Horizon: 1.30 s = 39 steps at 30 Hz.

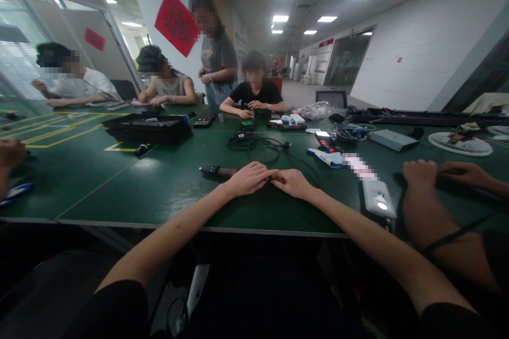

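A dark electric screwdriver (218,171) lies on the green table, its tip toward the left. My left hand (250,177) is wrapped over the rear of its body, which hides that part. My right hand (293,183) is closed just to the right, and its fingertips meet those of my left hand around a small dark piece. Whether that piece is the tool's tail end or a cable plug I cannot tell. Behind both hands a black cable (254,143) lies in loose loops, with a plug near its right side.
A black tray (149,126) stands at the back left. On the right are a white power bank (377,198), a blue-and-white packet (328,158), a grey box (392,139) and a white round disc (459,143). Another person's arms (429,206) rest at the right edge. Several people surround the table.
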Motion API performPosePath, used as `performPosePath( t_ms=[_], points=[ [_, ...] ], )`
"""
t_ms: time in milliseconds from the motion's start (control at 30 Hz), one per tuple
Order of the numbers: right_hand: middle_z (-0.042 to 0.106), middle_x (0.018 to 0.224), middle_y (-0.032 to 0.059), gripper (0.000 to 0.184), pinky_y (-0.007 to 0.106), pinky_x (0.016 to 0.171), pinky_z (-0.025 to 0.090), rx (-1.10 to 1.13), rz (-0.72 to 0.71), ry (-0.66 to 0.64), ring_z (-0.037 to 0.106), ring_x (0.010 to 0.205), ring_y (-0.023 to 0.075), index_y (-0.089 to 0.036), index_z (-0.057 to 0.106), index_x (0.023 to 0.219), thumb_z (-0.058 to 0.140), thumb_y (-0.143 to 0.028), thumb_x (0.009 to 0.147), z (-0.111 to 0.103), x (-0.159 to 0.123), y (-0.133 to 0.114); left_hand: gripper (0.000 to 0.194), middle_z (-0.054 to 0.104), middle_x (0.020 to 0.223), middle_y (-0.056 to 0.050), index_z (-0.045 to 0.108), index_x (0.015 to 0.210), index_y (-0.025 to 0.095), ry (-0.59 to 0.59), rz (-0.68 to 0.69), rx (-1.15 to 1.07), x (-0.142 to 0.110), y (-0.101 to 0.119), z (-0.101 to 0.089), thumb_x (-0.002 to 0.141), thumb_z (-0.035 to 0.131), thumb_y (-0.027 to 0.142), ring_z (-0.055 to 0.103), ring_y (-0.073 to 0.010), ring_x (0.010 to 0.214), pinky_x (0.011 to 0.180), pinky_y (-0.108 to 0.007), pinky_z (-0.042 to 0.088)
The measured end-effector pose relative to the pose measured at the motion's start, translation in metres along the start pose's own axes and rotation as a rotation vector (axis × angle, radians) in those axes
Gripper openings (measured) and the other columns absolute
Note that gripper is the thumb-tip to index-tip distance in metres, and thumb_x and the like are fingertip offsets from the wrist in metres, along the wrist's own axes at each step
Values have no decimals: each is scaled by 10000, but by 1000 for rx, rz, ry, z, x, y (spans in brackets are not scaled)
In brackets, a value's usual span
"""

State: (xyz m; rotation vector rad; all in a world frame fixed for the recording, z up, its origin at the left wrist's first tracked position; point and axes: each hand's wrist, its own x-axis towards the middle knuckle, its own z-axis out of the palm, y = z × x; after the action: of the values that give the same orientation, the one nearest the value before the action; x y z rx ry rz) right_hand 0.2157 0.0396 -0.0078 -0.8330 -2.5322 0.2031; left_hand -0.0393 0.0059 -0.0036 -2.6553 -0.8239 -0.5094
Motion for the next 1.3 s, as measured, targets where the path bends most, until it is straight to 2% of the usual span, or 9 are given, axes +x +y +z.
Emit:
performPosePath(
  t_ms=[133,333,533,700,1000,1300],
  points=[
    [706,778,21,191,262,650,334,-18,4,3,590,677,147,-200,756,977,674,-371,995,1,0,1,634,644,1297,-109,302,1628,220,-10,10,3,0,-1,0,1029,509,233,569,-250,1239,1099,-414,442],
    [716,802,20,155,258,665,349,-12,-12,4,599,692,148,-209,756,1034,679,-335,989,1,0,0,604,648,1273,-112,311,1626,216,4,-22,15,0,-1,1,1059,500,312,583,-256,1222,1070,-417,453],
    [709,781,20,174,259,664,348,-11,-10,4,604,693,150,-198,749,998,679,-357,991,0,0,0,587,628,1293,-114,319,1614,213,-24,4,-7,1,1,-2,1047,468,245,570,-263,1223,1093,-422,441],
    [706,783,17,164,259,664,342,-12,-6,7,597,687,147,-203,746,996,680,-353,991,1,0,1,557,636,1253,-117,344,1600,213,-16,-4,-14,0,0,-2,1058,459,271,582,-262,1200,1071,-419,455],
    [678,733,17,219,264,642,332,16,9,-10,570,651,141,-181,731,885,675,-365,989,1,2,1,548,635,1225,-107,353,1591,204,-27,-5,-11,1,3,-3,1056,461,260,583,-259,1165,1079,-415,451],
    [681,731,7,163,259,633,322,54,-6,4,561,630,132,-188,720,911,689,-336,971,4,4,3,572,634,1243,-103,333,1598,215,-41,-13,-34,0,4,-6,1043,473,242,578,-256,1186,1084,-411,447]
  ],
)
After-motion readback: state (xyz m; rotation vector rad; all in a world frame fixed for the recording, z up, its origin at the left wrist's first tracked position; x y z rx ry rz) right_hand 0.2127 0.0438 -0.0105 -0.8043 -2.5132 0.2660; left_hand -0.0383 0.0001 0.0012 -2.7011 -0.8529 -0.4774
